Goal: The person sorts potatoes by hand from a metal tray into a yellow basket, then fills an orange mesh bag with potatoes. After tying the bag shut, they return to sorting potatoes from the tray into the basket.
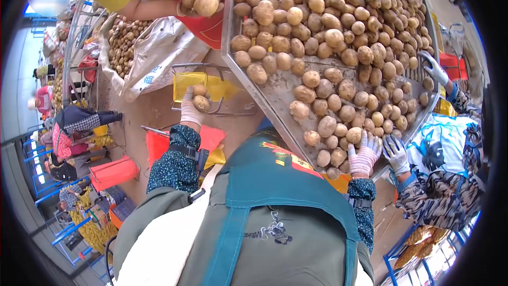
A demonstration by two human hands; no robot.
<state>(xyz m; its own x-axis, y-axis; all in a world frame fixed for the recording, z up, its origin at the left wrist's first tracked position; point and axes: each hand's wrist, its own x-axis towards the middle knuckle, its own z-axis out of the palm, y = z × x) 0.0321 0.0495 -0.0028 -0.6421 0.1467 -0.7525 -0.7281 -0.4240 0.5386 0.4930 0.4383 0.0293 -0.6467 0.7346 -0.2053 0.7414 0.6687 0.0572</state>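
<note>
My left hand (191,110), in a striped white glove, is closed around two potatoes (201,104). It is beside a yellow bag (188,83) hung on a metal frame, to the left of the sorting table (267,108). My right hand (364,158), also in a striped glove, lies at the table's near edge with its fingers stretched forward. Its fingertips are by a potato (353,135) and seem to touch it. The loose potatoes (328,106) spread from there up to a thick heap at the far end.
A co-worker's gloved hands (396,154) are at the table's right side. At upper left, another person's hand holds several potatoes (205,4). A large white sack of potatoes (153,55) stands on the left, with red bags (114,172) on the floor. People work in the background.
</note>
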